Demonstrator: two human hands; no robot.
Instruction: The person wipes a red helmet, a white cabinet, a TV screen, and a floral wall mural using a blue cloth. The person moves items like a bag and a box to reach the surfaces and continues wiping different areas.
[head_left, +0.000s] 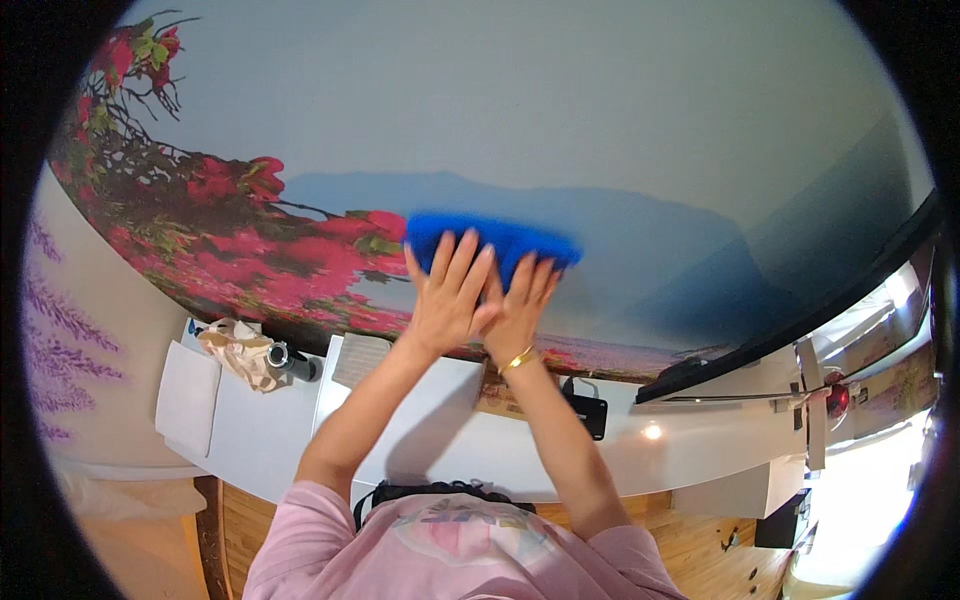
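Note:
A blue cloth (487, 229), slightly blurred, lies against a large upright landscape picture (525, 112) with pink flowers and blue hills. My left hand (450, 307) presses on the left and middle of the cloth with its fingers pointing up. Beside it, my right hand (519, 304), with a gold bracelet (517, 360) at the wrist, holds the cloth's lower right part. The two hands overlap near the thumbs. Beneath the palms, part of the picture is hidden.
Below the picture runs a white tabletop (427, 390). On it are crumpled brown paper (236, 352), a dark metal bottle (296, 361), a white pad (187, 397), a brown box (499, 394) and a black device (589, 416). A black edge (787, 337) bounds the picture at lower right.

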